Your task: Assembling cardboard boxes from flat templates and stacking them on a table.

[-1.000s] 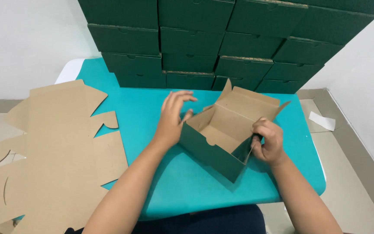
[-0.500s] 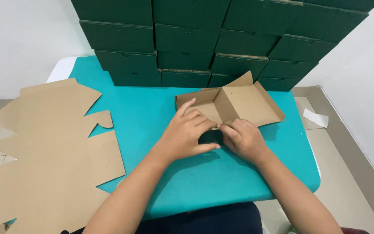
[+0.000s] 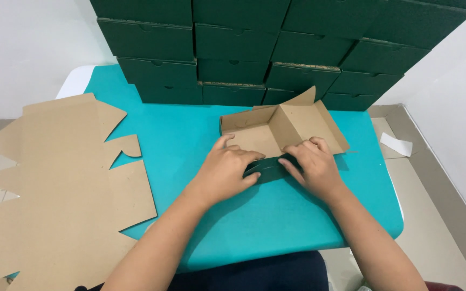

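Both hands, left hand [image 3: 226, 168] and right hand [image 3: 311, 164], press the half-folded box's [image 3: 281, 129] green front flap flat against the teal counter [image 3: 276, 215] (each grip open, palms down), creasing it.

Teal table [image 3: 276, 221], dark green stacked boxes [image 3: 233, 48], brown cardboard sheets [image 3: 60, 183]
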